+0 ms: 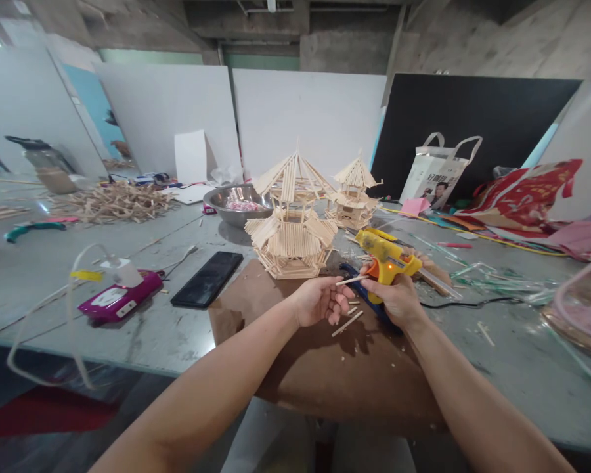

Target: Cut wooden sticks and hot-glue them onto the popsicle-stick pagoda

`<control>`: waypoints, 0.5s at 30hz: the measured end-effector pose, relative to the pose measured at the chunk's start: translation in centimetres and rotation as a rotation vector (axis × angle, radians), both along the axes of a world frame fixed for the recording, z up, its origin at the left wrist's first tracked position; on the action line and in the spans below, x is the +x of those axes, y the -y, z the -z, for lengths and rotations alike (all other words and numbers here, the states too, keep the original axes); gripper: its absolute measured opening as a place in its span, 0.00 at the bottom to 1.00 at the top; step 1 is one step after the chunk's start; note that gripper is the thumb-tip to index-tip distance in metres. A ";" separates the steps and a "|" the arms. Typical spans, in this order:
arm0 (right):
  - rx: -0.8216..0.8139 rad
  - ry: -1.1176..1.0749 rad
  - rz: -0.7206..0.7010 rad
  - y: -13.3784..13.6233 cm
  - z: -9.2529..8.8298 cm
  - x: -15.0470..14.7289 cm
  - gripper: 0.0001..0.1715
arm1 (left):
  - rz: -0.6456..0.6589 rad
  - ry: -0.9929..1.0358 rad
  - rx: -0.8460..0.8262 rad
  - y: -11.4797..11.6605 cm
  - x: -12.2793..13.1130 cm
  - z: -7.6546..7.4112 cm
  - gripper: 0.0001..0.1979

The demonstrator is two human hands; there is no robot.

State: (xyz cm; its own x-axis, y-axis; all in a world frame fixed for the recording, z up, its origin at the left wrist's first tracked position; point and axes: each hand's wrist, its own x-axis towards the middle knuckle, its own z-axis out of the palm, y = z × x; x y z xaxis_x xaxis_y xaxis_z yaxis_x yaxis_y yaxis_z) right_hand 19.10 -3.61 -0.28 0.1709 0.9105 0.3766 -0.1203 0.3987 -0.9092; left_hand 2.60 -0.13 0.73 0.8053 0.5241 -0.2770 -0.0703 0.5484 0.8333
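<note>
A yellow hot glue gun (pixel 385 253) with a small orange light is gripped in my right hand (pixel 398 299), its nozzle pointing left and up. My left hand (pixel 322 301) pinches a thin wooden stick (pixel 353 280), palm up and fingers curled. The stick's right end reaches the right thumb; whether they touch I cannot tell. Loose short sticks (pixel 347 323) lie below on a brown board (pixel 295 371). Just beyond the hands stands a pavilion model (pixel 293 236) built of sticks, with a pointed roof. A dark blue object (pixel 384 314) sits partly hidden under the right hand.
A smaller stick pavilion (pixel 355 194) and a metal bowl (pixel 221 209) stand behind. To the left lie a black phone (pixel 207 279), a purple power strip (pixel 121 297) with a cable, and a stick pile (pixel 115 202). A white bag (pixel 431 174) and glue sticks (pixel 482 276) are right.
</note>
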 end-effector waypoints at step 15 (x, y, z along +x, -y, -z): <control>-0.002 0.030 -0.035 0.4 -0.4 -0.3 0.12 | 0.044 0.060 -0.059 -0.3 -0.4 0.1 0.14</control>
